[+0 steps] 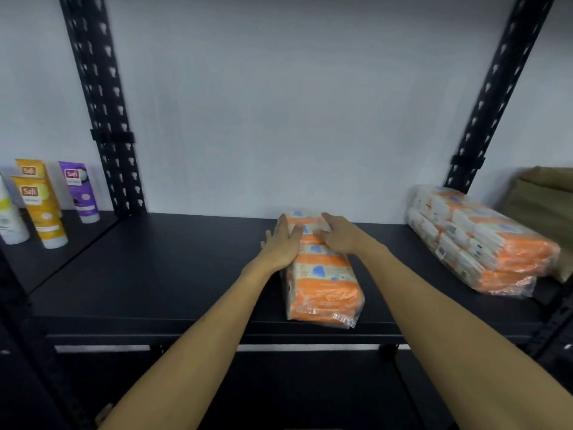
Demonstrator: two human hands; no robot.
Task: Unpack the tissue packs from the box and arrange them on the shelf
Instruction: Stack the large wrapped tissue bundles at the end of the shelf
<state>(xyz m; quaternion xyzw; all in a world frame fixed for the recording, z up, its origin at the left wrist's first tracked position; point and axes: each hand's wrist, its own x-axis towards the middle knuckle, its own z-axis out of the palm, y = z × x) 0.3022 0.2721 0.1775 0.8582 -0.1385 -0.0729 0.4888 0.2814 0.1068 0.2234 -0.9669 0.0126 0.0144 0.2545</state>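
Resting flat on orange tissue pack [322, 274], both hands. Left hand [283, 243] along pack's left side, fingers straight, nothing gripped. Right hand [336, 234] on top, fingers loosely extended, palm down. Pack lies mid black shelf [155, 274]. Stacked tissue packs [480, 237] well apart, right.

Tissue pack [322, 283]: glossy crinkled plastic wrap. Shelf [155, 274]: matt black, smooth. Uprights [102, 103]: perforated black metal.
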